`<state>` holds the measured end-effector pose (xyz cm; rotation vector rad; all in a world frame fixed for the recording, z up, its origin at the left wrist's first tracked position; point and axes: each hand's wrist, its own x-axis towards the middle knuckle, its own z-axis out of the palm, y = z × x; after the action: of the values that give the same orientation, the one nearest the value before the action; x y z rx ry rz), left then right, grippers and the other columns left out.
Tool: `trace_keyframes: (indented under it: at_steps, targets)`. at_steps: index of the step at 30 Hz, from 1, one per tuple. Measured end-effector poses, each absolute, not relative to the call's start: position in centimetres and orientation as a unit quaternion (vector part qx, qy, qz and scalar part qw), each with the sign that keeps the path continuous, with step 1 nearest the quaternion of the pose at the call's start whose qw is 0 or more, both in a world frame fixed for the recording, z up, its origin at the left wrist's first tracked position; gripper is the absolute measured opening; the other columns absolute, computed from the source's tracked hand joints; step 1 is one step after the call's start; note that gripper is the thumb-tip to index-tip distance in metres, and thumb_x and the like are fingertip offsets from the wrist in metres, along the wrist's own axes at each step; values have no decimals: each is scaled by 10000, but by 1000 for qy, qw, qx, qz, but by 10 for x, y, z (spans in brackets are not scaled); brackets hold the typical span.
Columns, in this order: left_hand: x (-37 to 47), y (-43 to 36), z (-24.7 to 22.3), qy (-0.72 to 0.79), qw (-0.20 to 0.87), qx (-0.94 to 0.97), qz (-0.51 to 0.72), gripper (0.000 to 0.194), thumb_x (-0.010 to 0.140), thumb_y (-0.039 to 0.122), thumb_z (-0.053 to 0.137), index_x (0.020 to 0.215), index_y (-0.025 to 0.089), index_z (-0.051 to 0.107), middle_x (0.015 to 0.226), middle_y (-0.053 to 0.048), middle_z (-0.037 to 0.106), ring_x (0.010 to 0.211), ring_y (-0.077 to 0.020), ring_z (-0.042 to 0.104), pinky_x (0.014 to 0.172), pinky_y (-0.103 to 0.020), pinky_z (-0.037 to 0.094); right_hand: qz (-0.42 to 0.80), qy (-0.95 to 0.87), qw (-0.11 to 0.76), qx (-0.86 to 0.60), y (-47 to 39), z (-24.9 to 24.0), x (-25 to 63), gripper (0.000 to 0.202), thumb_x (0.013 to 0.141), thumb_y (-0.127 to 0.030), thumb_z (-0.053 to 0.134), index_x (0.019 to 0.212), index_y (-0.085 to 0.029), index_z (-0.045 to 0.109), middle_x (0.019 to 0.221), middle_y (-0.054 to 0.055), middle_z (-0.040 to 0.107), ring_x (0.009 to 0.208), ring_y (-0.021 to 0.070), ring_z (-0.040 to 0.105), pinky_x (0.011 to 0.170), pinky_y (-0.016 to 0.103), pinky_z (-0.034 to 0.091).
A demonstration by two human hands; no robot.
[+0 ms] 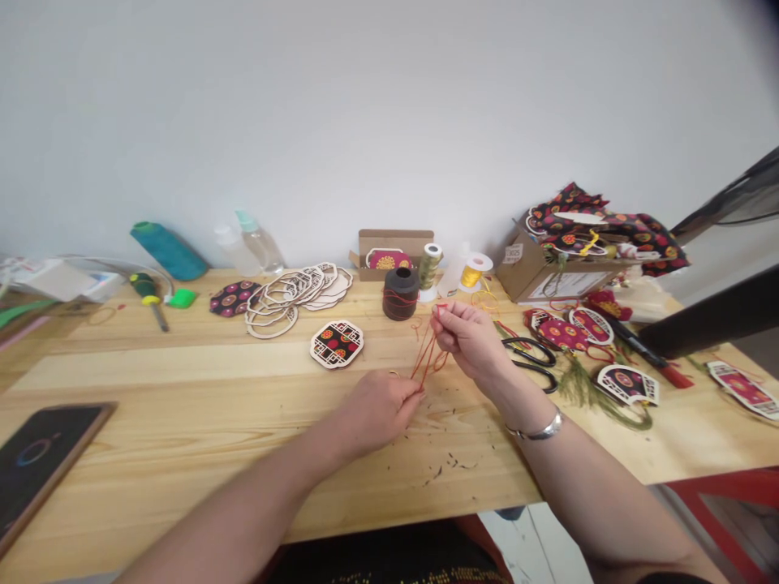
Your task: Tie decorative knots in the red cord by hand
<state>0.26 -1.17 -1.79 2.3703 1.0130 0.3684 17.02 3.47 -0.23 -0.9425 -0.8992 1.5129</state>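
Over the middle of the wooden table, a red cord runs in several strands between my two hands. My left hand pinches its lower end, thumb and fingers pressed together. Higher and to the right, my right hand pinches the upper end, where a bit of red shows at the fingertips. Left of the cord lies a white-framed ornament with dark patterned fabric inside. Behind my hands stands a dark thread cone with red cord around it. Black-handled scissors rest beside my right wrist.
Thin wooden frames lie in a pile at the back. A yellow thread spool and a cardboard box of fabric stand back right. Finished-looking ornaments and a green tassel lie right. A phone and a screwdriver are left.
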Motion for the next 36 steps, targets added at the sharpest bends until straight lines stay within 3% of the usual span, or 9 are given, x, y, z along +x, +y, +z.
trace_keyframes:
  at_steps: [4, 9, 11, 15, 17, 20, 25, 29, 36]
  targets:
    - [0, -13, -11, 341, 317, 873, 145, 337, 872, 269, 442, 628, 171, 653, 565, -27, 627, 509, -120, 504, 539, -249, 344, 644, -363, 563, -370, 38, 3, 177, 253, 630, -293, 722, 634, -159, 507, 513, -59, 461, 389, 10, 237, 392, 187, 118]
    - [-16, -9, 3, 169, 661, 731, -17, 247, 779, 382, 604, 763, 175, 737, 598, -37, 673, 437, -92, 455, 422, -220, 326, 655, -373, 559, -345, 35, 9, 180, 242, 645, -285, 721, 646, -152, 519, 516, -62, 469, 389, 6, 247, 383, 176, 130]
    - [-20, -7, 8, 164, 713, 680, 45, 276, 792, 389, 593, 840, 161, 741, 661, -60, 696, 402, -72, 418, 412, -223, 342, 662, -393, 541, -338, 30, 8, 175, 226, 673, -286, 704, 658, -147, 527, 508, -60, 485, 380, 5, 266, 379, 171, 151]
    - [-16, -5, 17, 387, 578, 549, 463, 224, 827, 333, 572, 825, 159, 713, 715, -35, 675, 495, -62, 479, 509, -200, 417, 677, -435, 477, -353, 13, 15, 158, 192, 689, -272, 699, 728, -149, 557, 513, -48, 538, 389, 24, 366, 384, 169, 236]
    - [-13, -3, 21, 421, 549, 468, 549, 197, 813, 318, 593, 893, 170, 696, 806, -36, 676, 631, -90, 552, 634, -228, 471, 689, -455, 435, -359, 0, 27, 149, 184, 707, -277, 685, 705, -147, 555, 499, -42, 538, 415, 38, 418, 399, 172, 280]
    - [-11, 0, 25, 411, 615, 401, 541, 187, 780, 298, 626, 845, 136, 694, 823, -51, 668, 736, -126, 592, 730, -272, 490, 721, -490, 364, -328, -22, 55, 142, 146, 746, -252, 651, 703, -142, 565, 506, -36, 542, 427, 39, 440, 395, 163, 286]
    - [-4, 4, 16, 412, 719, 310, 466, 149, 736, 252, 654, 747, 105, 673, 742, -64, 668, 708, -154, 624, 681, -275, 499, 777, -496, 257, -289, -30, 69, 138, 115, 745, -250, 631, 728, -146, 586, 510, -34, 556, 386, 33, 418, 359, 158, 276]
    - [1, 7, -1, 348, 757, 306, 461, 171, 698, 235, 680, 606, 105, 617, 538, -5, 584, 476, -91, 534, 529, -228, 464, 707, -493, 328, -387, -1, 34, 136, 159, 712, -250, 629, 629, -134, 560, 460, -47, 518, 369, 17, 372, 351, 146, 226]
    - [-2, 9, -9, 349, 745, 326, 466, 174, 715, 268, 683, 728, 94, 671, 652, -56, 661, 578, -136, 605, 629, -280, 497, 651, -465, 367, -474, 19, 3, 135, 119, 675, -247, 613, 692, -136, 572, 437, -55, 517, 343, 25, 374, 339, 145, 240]
